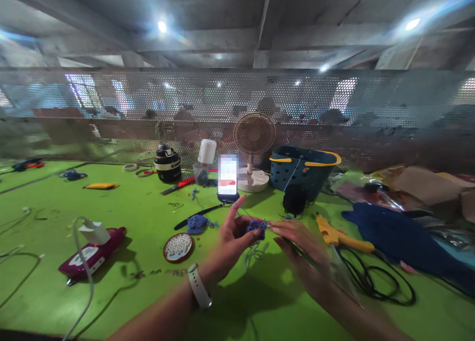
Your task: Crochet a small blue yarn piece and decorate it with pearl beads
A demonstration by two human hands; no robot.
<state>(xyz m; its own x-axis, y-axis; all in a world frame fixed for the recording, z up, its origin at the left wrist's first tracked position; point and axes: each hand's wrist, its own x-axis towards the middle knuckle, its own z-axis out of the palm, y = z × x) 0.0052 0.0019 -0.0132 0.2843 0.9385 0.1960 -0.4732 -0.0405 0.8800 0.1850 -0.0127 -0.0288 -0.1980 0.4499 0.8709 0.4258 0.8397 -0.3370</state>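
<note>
My left hand (235, 232) pinches a small blue-purple crochet piece (257, 227) between thumb and fingers, its index finger raised with a yarn strand running from it. My right hand (300, 239) is closed round a thin crochet hook (269, 224), whose tip meets the piece; most of the hook is hidden by the fingers. Loose light-blue yarn (254, 254) hangs below the piece. Left of my hands lie another blue crocheted piece (197, 224) and a round dish (165, 256) of white beads (178, 246).
A phone (227, 176) stands ahead, before a fan (254, 138) and a blue basket (302, 168). To the right are a yellow glue gun (343, 236), its black cable and dark blue cloth (404, 242). A maroon power strip (92, 254) with a white plug lies left.
</note>
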